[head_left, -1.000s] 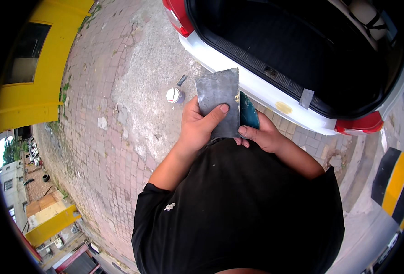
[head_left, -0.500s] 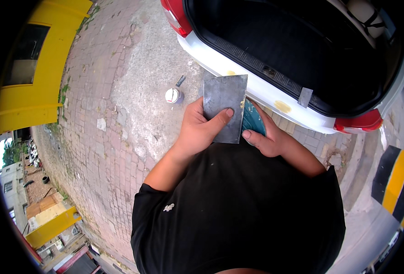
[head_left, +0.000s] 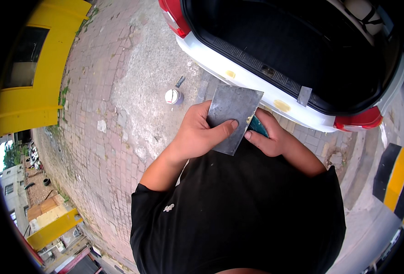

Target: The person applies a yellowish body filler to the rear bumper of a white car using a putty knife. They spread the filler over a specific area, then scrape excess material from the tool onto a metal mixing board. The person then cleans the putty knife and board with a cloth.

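My left hand (head_left: 197, 133) grips a flat grey metal plate (head_left: 234, 109), thumb on its face and the other fingers hidden behind. A little yellowish putty (head_left: 249, 120) sticks to the plate's right edge. Closed around a teal putty spreader (head_left: 259, 128) is my right hand (head_left: 276, 139), close beside that edge. The plate covers much of the spreader, and whether the two touch I cannot tell. Beyond my hands is the white rear bumper (head_left: 252, 91) of a car, bearing two yellowish patches, one at the right (head_left: 281, 106) and a smaller one at the left (head_left: 230, 74).
The car's boot (head_left: 265, 41) stands open, with a grey strip (head_left: 304, 96) over its sill. On the paving to the left are a white-lidded can (head_left: 173, 96) and a small dark tool (head_left: 180, 82). A black-and-yellow barrier (head_left: 396, 178) stands at the right.
The plate has tilted clockwise and come slightly nearer and to the right. It now hides more of the spreader. Both hands keep their hold.
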A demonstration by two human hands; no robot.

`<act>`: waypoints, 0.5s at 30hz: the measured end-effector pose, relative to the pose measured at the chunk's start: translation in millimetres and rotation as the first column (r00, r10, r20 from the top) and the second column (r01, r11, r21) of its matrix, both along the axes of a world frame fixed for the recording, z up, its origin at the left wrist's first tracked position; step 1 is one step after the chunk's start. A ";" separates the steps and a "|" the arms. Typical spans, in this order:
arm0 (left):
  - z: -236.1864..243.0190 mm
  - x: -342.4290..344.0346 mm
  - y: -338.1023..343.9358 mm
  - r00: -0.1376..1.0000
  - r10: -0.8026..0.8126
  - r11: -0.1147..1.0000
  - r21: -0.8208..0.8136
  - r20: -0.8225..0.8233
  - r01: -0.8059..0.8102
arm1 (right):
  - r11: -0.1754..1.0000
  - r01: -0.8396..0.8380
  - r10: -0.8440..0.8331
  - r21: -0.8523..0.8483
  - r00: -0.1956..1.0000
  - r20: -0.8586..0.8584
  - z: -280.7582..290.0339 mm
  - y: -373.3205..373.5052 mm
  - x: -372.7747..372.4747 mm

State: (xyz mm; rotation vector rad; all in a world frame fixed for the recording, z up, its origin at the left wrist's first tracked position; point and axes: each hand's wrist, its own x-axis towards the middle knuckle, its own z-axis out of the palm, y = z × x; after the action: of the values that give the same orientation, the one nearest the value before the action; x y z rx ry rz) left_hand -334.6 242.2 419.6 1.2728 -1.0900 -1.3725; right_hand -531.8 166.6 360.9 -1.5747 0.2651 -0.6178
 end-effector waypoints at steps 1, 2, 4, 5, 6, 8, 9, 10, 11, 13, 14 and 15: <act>1.7 1.6 -1.6 0.999 0.034 0.999 0.024 -0.030 -0.033 | 0.998 0.003 -0.003 -0.070 1.000 -0.005 0.7 -1.3 -0.4; 5.4 3.1 -5.0 0.996 0.069 0.997 0.049 -0.060 -0.066 | 0.997 0.002 -0.004 -0.078 1.000 -0.015 0.1 -1.7 -0.9; 3.5 3.0 -3.4 0.997 0.074 0.995 0.070 -0.017 -0.073 | 0.995 0.001 -0.004 -0.095 0.999 -0.032 1.4 -3.5 -1.0; 4.8 2.5 -1.6 1.000 0.013 0.999 0.043 0.027 -0.014 | 0.993 -0.006 0.002 -0.122 0.999 -0.037 1.5 -4.5 -1.4; 5.1 1.9 -0.3 0.996 -0.047 0.999 0.017 0.073 0.046 | 0.989 -0.014 0.008 -0.149 0.999 -0.042 0.8 -5.8 -2.6; 4.1 5.1 -1.0 0.996 -0.046 0.998 0.053 0.072 0.042 | 0.987 0.011 -0.019 -0.157 0.999 -0.044 0.3 -6.7 -3.2; 4.9 4.2 -1.4 0.999 -0.007 0.998 0.066 0.037 0.005 | 0.990 0.047 -0.053 -0.137 0.998 -0.044 0.1 -5.4 -3.1; 7.0 1.9 -2.1 0.999 0.032 0.996 0.080 0.003 -0.032 | 0.990 0.082 -0.088 -0.116 0.995 -0.045 -0.3 -4.5 -3.0; 7.6 -0.8 -2.5 0.997 0.072 0.993 0.095 -0.031 -0.069 | 0.989 0.068 -0.073 -0.128 0.996 -0.041 -1.0 -4.3 -3.3; 5.9 -2.8 -0.5 0.999 0.022 0.999 0.036 0.037 -0.024 | 0.987 0.036 -0.041 -0.157 0.999 -0.030 -0.2 -6.7 -2.7; 5.5 3.2 -0.3 0.997 -0.002 0.999 0.044 0.075 -0.001 | 0.989 0.042 -0.049 -0.142 0.997 -0.051 1.5 -7.4 -2.5; 4.5 6.2 0.1 0.993 -0.026 0.998 0.054 0.111 0.020 | 0.991 0.046 -0.056 -0.125 0.996 -0.073 2.9 -7.1 -2.9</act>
State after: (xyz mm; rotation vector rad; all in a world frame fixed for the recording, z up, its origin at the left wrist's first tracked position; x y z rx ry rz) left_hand -328.5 242.2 424.1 1.3940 -1.1540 -1.3687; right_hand -534.7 159.5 363.9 -1.7171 0.3309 -0.6237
